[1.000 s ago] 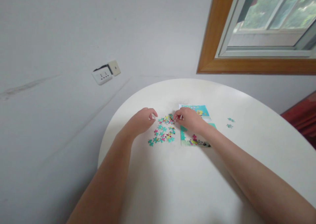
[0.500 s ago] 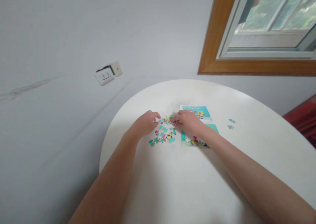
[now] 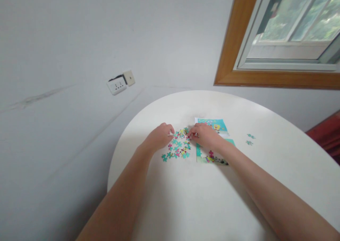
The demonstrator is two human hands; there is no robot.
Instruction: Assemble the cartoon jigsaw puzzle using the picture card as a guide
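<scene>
Puzzle pieces (image 3: 179,144) lie in a loose heap on a round white table (image 3: 199,202), between a person's two hands. The left hand (image 3: 160,136) is partly open at the heap's left edge, a small gap between thumb and forefinger and nothing seen in it. The right hand (image 3: 206,135) bends its fingers over the heap's right edge; whether they pinch a piece cannot be told. Its wrist and palm cover parts of a puzzle board (image 3: 198,156) and a picture sheet (image 3: 224,123).

The likeliest trouble, by judgement, is a dragging wrist nudging pieces along the board's lower edge out of line. Fingers pushing into the overlapping heap could flip or scatter pieces, and similar teal ones could easily be mixed up.

By count: two hands, one board, one sheet just beyond it, and two stray pieces (image 3: 249,143) well apart to the right. The heap overlaps too much to count. On the wall are one socket (image 3: 117,86) and one smaller plate (image 3: 129,78).
</scene>
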